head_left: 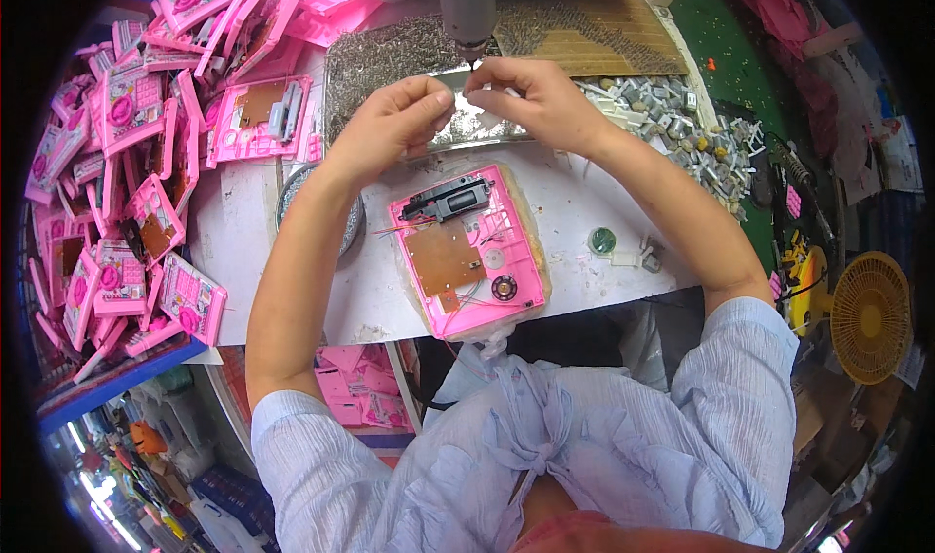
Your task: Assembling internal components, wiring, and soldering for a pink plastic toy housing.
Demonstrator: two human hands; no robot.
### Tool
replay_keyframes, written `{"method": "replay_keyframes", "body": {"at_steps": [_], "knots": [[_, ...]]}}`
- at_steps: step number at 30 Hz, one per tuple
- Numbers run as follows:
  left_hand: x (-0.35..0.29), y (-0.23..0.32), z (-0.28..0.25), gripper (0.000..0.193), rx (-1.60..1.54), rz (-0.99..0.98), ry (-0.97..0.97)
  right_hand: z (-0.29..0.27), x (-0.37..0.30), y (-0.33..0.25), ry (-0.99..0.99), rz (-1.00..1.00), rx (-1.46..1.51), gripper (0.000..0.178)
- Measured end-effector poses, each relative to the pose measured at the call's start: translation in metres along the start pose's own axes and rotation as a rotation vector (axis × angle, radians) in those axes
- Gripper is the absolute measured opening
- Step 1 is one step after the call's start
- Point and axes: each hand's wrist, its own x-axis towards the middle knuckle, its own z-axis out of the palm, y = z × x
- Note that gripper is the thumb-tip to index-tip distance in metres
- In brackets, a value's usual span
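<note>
My right hand point(536, 95) is raised with its fingers pinched right beside the tip of a hanging power screwdriver point(466, 13). What the pinch holds is too small to make out. Level with it, my left hand point(404, 115) is curled, thumb against fingers, over the near edge of a tray of small screws point(375, 66); its contents are hidden. Below both hands, untouched, lies an open pink toy housing point(497, 232) on a clear-wrapped pad. Inside it sit a brown circuit board point(443, 259), a black mechanism point(450, 201), a round speaker point(504, 287) and thin wires.
Pink toy housings point(127, 105) are heaped at the left; one open housing point(258, 115) lies nearer. A round bowl of small metal parts point(349, 227) stands beside my left forearm. Silvery motor-like parts point(662, 115) are piled at the right, beyond a small green-topped container point(603, 240). A yellow fan point(870, 317) stands far right.
</note>
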Motion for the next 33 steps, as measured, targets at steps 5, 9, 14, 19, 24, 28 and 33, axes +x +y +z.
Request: {"method": "replay_keyframes", "body": {"at_steps": [5, 9, 14, 19, 24, 28, 33], "knots": [[0.000, -0.008, 0.003, 0.023, 0.161, 0.102, 0.096, 0.005, 0.003, 0.003, 0.038, 0.058, 0.003, 0.019], [0.000, -0.001, -0.004, 0.028, -0.266, -0.230, -0.112, 0.007, 0.004, -0.001, 0.135, -0.292, -0.302, 0.017], [0.003, 0.002, -0.012, 0.030, -0.454, -0.430, -0.270, -0.003, 0.005, 0.003, 0.148, -0.714, -0.673, 0.022], [0.008, 0.003, -0.004, 0.027, -0.474, -0.228, -0.181, -0.001, 0.010, 0.010, 0.202, -0.403, -0.323, 0.017], [0.014, -0.009, 0.000, 0.028, 0.129, 0.095, 0.105, -0.011, 0.013, -0.005, -0.068, 0.391, 0.288, 0.040], [0.016, -0.017, 0.009, 0.029, 0.560, 0.351, 0.220, -0.013, 0.016, -0.002, -0.209, 0.511, 0.429, 0.038], [0.018, -0.014, 0.006, 0.026, 0.315, 0.133, 0.115, 0.004, 0.014, 0.003, -0.003, 0.300, 0.267, 0.036]]}}
